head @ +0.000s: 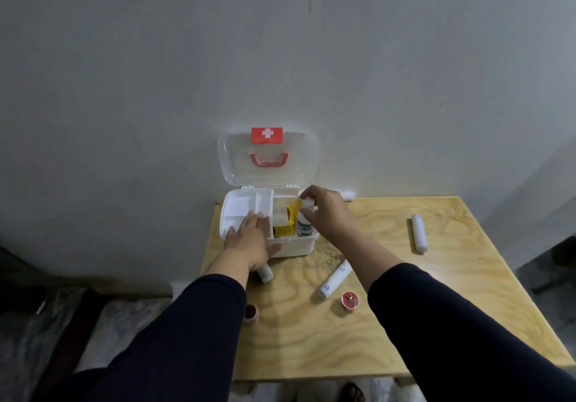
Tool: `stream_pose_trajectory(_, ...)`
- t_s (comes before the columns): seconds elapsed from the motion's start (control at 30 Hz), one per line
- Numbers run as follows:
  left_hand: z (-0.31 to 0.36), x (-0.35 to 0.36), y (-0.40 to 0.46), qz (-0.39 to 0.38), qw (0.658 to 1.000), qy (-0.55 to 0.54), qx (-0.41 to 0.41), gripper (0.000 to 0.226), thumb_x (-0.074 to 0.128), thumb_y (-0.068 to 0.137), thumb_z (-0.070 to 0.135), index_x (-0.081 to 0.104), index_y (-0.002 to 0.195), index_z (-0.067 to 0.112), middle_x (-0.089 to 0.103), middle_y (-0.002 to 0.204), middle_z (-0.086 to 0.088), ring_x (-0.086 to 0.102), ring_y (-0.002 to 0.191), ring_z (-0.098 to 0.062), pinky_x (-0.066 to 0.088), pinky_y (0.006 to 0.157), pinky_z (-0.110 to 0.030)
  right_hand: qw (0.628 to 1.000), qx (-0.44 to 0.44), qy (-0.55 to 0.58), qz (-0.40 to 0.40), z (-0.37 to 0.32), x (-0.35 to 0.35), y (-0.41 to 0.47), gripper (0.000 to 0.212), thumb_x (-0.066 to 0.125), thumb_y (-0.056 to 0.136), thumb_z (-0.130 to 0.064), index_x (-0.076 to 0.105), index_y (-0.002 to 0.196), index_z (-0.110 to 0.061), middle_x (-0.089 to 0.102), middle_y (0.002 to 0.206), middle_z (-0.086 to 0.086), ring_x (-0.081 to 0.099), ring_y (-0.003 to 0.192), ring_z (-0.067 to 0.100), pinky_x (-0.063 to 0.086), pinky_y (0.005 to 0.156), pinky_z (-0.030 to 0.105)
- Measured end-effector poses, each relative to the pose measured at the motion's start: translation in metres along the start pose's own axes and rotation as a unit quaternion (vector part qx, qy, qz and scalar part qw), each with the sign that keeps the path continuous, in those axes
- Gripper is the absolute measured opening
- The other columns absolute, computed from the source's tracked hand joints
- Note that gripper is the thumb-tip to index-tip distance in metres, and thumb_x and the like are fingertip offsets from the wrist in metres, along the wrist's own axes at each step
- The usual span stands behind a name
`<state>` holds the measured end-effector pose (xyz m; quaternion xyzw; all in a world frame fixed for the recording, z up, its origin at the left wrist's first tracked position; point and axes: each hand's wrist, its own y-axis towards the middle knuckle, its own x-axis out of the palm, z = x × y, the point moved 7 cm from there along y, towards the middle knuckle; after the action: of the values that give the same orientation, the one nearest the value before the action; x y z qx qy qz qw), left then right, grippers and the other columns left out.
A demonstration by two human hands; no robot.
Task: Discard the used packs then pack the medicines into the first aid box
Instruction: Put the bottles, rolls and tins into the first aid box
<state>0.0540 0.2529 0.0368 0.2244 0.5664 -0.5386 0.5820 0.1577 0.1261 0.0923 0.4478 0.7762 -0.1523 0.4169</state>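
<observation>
White bottle (304, 225) stands upright – right hand (327, 211) gripping its cap.

First aid box (293, 247) at counter (389, 323) back-left edge, against wall, lid up behind. Inner tray (246, 208) over box left half, under left hand (249, 239); carton (285, 230) and bottle (304, 228) in right half, below right hand (324, 211). In front of box: two tubes (335, 278), two small tins (350, 300). Far right: another tube (419, 233). Behind box right: small roll (348, 195).
</observation>
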Motion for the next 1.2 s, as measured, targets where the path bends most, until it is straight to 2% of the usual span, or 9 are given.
stream_pose_trajectory(0.1, -0.002, 0.005, -0.001, 0.011, 0.999, 0.029, 0.021, 0.077, 0.047, 0.096, 0.047, 0.006, 0.155, 0.017, -0.002, 0.165, 0.002, -0.008, 0.152, -0.018, 0.007, 0.122, -0.049, 1.0, -0.002, -0.024, 0.002, 0.002, 0.012, -0.004, 0.025, 0.065, 0.083, -0.012, 0.061, 0.108, -0.015, 0.066, 0.108, 0.006, 0.061, 0.093, 0.025, 0.048, 0.072, 0.029)
stream_pose_trajectory(0.43, 0.0, -0.008, 0.004, 0.015, 1.0, -0.002, 0.011, 0.079, 0.041, 0.096, 0.054, 0.006, 0.155, 0.015, -0.001, 0.165, 0.001, -0.005, 0.152, -0.017, 0.0, 0.122, -0.052, 0.999, 0.03, -0.011, -0.028, 0.002, 0.003, 0.001, 0.03, 0.065, 0.086, -0.012, 0.062, 0.115, -0.014, 0.058, 0.12, 0.007, 0.059, 0.103, 0.025, 0.045, 0.074, 0.028)
stream_pose_trajectory(0.53, 0.017, -0.034, 0.008, 0.044, 0.998, -0.024, 0.031, 0.066, 0.042, 0.099, 0.044, 0.018, 0.153, 0.015, 0.014, 0.163, -0.002, 0.01, 0.151, -0.021, 0.011, 0.122, -0.049, 0.997, 0.061, -0.023, -0.043, 0.011, -0.014, -0.001, 0.027, 0.063, 0.087, -0.018, 0.062, 0.114, -0.016, 0.059, 0.12, 0.008, 0.062, 0.104, 0.026, 0.055, 0.074, 0.035)
stream_pose_trajectory(0.63, 0.049, -0.058, 0.009, 0.055, 0.995, -0.023, 0.075, 0.047, 0.043, 0.1, 0.033, 0.04, 0.145, 0.019, 0.038, 0.153, -0.003, 0.037, 0.139, -0.026, 0.034, 0.112, -0.042, 0.988, 0.097, -0.082, -0.085, 0.035, -0.025, -0.006, 0.03, 0.063, 0.087, -0.02, 0.063, 0.116, -0.016, 0.06, 0.125, 0.009, 0.058, 0.113, 0.026, 0.049, 0.087, 0.034)
stream_pose_trajectory(0.7, 0.067, -0.063, 0.012, 0.047, 0.994, -0.032, 0.09, 0.041, 0.043, 0.099, 0.029, 0.048, 0.139, 0.023, 0.045, 0.148, -0.001, 0.044, 0.133, -0.027, 0.04, 0.106, -0.04, 0.983, 0.119, -0.105, -0.094, 0.048, -0.037, -0.014, 0.032, 0.062, 0.087, -0.022, 0.061, 0.119, -0.015, 0.059, 0.128, 0.009, 0.054, 0.119, 0.025, 0.045, 0.095, 0.034)
stream_pose_trajectory(0.8, 0.085, -0.061, 0.019, 0.037, 0.994, -0.031, 0.102, 0.038, 0.043, 0.099, 0.028, 0.054, 0.135, 0.022, 0.048, 0.145, -0.001, 0.048, 0.129, -0.026, 0.042, 0.105, -0.038, 0.976, 0.156, -0.103, -0.113, 0.066, -0.049, -0.022, 0.033, 0.061, 0.089, -0.024, 0.06, 0.121, -0.017, 0.059, 0.129, 0.007, 0.056, 0.116, 0.025, 0.047, 0.093, 0.033)
stream_pose_trajectory(0.87, 0.135, -0.056, 0.03, 0.033, 0.99, -0.03, 0.134, 0.038, 0.044, 0.098, 0.029, 0.054, 0.134, 0.021, 0.048, 0.145, -0.001, 0.048, 0.131, -0.024, 0.041, 0.107, -0.038, 0.971, 0.192, -0.113, -0.082, 0.101, -0.089, -0.032, 0.032, 0.061, 0.088, -0.027, 0.06, 0.12, -0.021, 0.059, 0.129, 0.003, 0.056, 0.117, 0.024, 0.045, 0.094, 0.032)
stream_pose_trajectory(0.93, 0.139, -0.052, 0.032, 0.011, 0.991, -0.025, 0.129, 0.039, 0.045, 0.098, 0.029, 0.053, 0.135, 0.022, 0.048, 0.146, -0.001, 0.047, 0.132, -0.024, 0.04, 0.109, -0.04, 0.97, 0.205, -0.108, -0.073, 0.114, -0.095, -0.031, 0.031, 0.061, 0.088, -0.028, 0.061, 0.118, -0.022, 0.059, 0.13, 0.005, 0.055, 0.12, 0.024, 0.044, 0.101, 0.037)
stream_pose_trajectory(1.2, 0.171, -0.01, 0.062, -0.028, 0.995, -0.034, 0.085, 0.041, 0.041, 0.1, 0.033, 0.05, 0.138, 0.021, 0.048, 0.146, -0.003, 0.05, 0.129, -0.025, 0.044, 0.104, -0.038, 0.96, 0.242, -0.115, -0.086, 0.19, -0.117, -0.024, 0.035, 0.055, 0.091, -0.017, 0.057, 0.125, -0.014, 0.059, 0.128, 0.011, 0.057, 0.117, 0.026, 0.048, 0.094, 0.033)
